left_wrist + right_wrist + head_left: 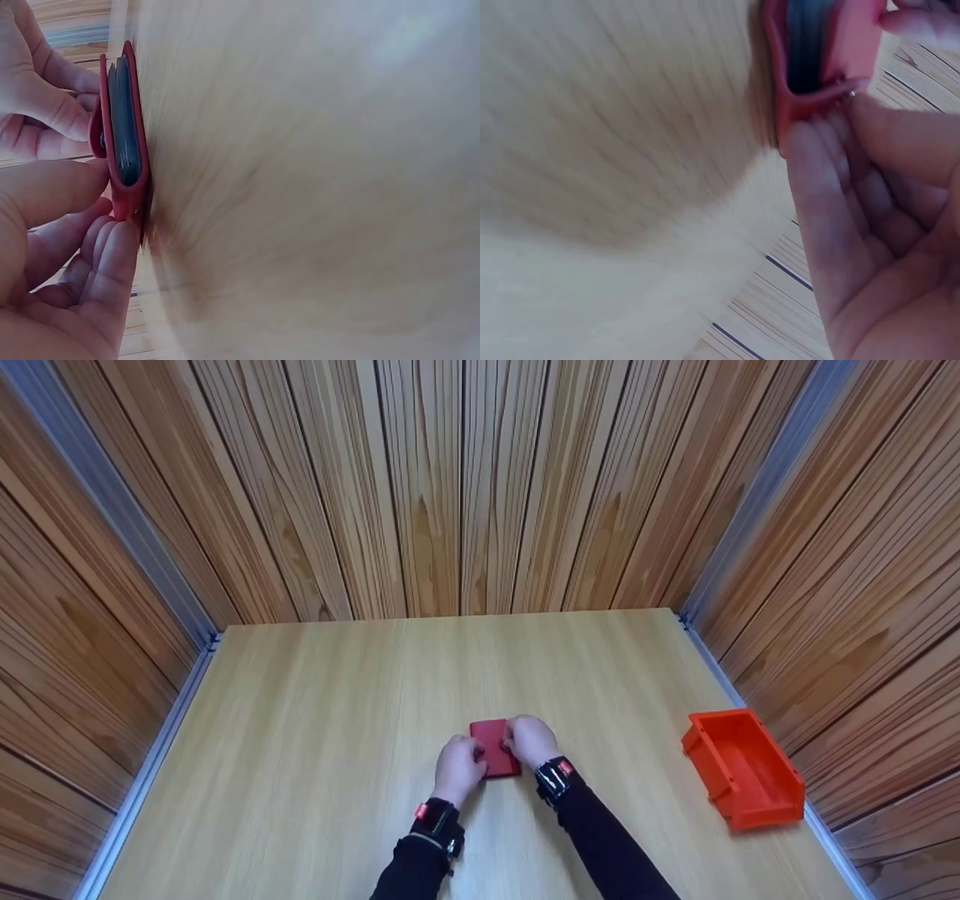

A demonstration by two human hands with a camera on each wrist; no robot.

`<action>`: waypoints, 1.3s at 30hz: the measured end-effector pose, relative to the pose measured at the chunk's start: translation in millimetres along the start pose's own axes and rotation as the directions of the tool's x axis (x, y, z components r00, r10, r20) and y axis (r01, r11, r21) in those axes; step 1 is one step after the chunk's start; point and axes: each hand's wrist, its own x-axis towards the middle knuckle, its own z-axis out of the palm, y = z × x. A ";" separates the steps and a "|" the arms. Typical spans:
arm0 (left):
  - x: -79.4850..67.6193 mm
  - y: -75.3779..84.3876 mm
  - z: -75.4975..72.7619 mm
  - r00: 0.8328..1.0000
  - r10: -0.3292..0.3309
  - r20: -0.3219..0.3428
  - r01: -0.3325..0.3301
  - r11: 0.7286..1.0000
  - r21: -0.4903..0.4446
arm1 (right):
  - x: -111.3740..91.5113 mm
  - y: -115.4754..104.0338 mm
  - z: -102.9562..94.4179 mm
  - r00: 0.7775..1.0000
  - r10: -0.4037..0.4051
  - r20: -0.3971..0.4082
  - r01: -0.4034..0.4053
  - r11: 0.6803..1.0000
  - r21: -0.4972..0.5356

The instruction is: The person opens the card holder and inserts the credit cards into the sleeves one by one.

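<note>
A red card wallet [491, 744] lies on the table between both hands. Its open side in the left wrist view shows dark, layered card sleeves [124, 124] inside the red cover. My left hand [459, 769] pinches the wallet's left edge between thumb and fingers. At the other edge, my right hand [532, 741] has its thumb and fingers on a small flap [829, 96] with a metal snap. In the right wrist view this flap stands slightly away from the cover, with the thumb right at the snap and the fingers behind it.
An orange open bin [742, 769] stands at the table's right edge. Wood-panelled walls [465, 495] enclose the back and sides, with metal rails [161, 765] along the table [315, 720] edges.
</note>
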 end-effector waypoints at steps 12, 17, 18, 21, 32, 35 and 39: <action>-0.8 -1.7 0.9 1.000 0.004 0.001 -0.004 1.000 0.005 | 6.9 -0.3 1.6 0.997 0.061 0.037 -0.061 0.998 -0.009; -1.0 -2.6 1.3 1.000 0.021 -0.013 -0.021 1.000 -0.002 | 6.2 3.2 3.6 0.999 0.034 0.031 -0.034 0.999 0.001; -0.9 -2.6 1.3 1.000 0.021 -0.013 -0.021 1.000 -0.005 | 6.3 2.8 3.1 0.999 0.036 0.036 -0.036 0.999 0.003; -0.5 -2.0 0.7 1.000 0.017 -0.016 -0.017 1.000 -0.004 | 7.5 0.6 1.4 0.998 0.043 0.055 -0.043 0.999 -0.003; 0.1 -2.8 0.5 1.000 0.008 -0.019 -0.009 1.000 -0.006 | 11.8 -3.9 -0.3 0.993 0.036 0.115 -0.029 0.997 -0.067; 0.5 -3.0 0.7 1.000 0.007 -0.011 -0.007 1.000 -0.011 | 10.9 -1.9 -0.6 0.992 0.035 0.122 -0.029 0.998 -0.055; 1.2 -2.9 0.2 1.000 0.006 -0.010 -0.006 1.000 -0.018 | 10.1 0.9 -1.1 0.993 0.012 0.121 -0.008 0.999 -0.038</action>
